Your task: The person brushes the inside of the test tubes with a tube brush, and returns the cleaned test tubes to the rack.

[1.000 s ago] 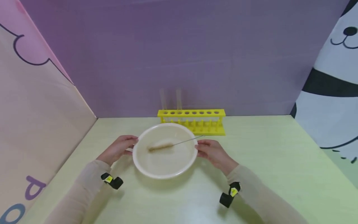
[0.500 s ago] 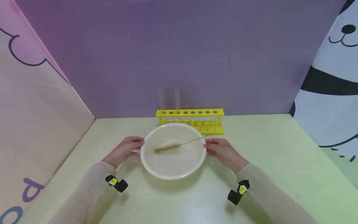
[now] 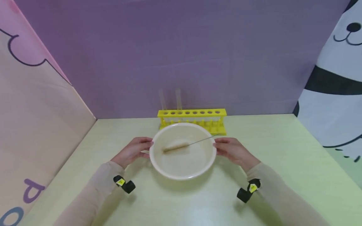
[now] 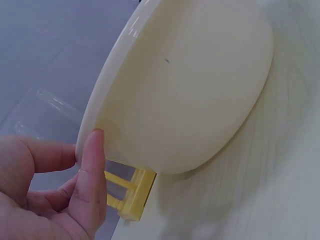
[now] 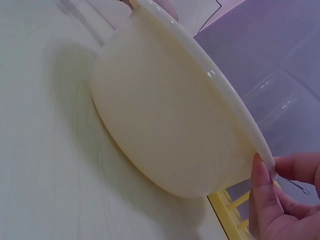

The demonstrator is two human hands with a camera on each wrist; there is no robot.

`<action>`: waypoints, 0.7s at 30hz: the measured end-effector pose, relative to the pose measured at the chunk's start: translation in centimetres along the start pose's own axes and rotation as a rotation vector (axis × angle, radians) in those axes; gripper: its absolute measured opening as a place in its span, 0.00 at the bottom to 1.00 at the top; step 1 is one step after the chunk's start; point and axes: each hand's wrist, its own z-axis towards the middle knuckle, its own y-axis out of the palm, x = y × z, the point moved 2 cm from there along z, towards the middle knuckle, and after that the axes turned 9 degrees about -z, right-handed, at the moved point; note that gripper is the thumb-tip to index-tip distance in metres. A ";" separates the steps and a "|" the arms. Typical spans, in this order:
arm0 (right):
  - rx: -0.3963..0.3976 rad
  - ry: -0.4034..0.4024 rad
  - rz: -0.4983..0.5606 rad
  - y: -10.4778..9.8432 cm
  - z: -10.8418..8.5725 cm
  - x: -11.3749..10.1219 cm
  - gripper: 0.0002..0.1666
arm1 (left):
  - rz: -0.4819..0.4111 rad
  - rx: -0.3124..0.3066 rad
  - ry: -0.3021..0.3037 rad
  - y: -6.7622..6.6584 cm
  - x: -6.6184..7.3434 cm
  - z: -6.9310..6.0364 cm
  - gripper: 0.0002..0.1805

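The basin (image 3: 183,168) is creamy white, the brush (image 3: 176,147) tan with a grey wire handle (image 3: 201,140), the rack (image 3: 203,112) yellow. Faint wood grain streaks the pale yellow-green tabletop (image 3: 280,147); the back wall (image 3: 181,47) is purple, the left panel (image 3: 42,110) pinkish beige with purple and blue lettering (image 3: 35,184), the right panel (image 3: 331,116) white with black markings (image 3: 333,81). Both sleeves (image 3: 93,188) are beige.

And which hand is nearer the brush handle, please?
The right hand: the thin brush handle crosses the basin rim beside it, while the left hand holds the opposite side.
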 end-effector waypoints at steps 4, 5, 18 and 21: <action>-0.004 0.002 -0.009 -0.8 -0.1 -0.2 0.11 | -0.026 -0.004 0.008 0.7 0.0 0.4 0.22; -0.010 -0.001 -0.012 -1.0 -0.1 -0.2 0.10 | -0.031 0.002 0.009 0.8 0.0 0.5 0.22; -0.056 -0.011 -0.044 -2.8 -0.6 -0.1 0.07 | -0.050 0.030 -0.031 2.5 -0.1 1.0 0.20; -0.061 -0.009 -0.052 -3.2 -0.7 -0.1 0.07 | -0.053 0.027 -0.032 2.8 0.0 1.1 0.20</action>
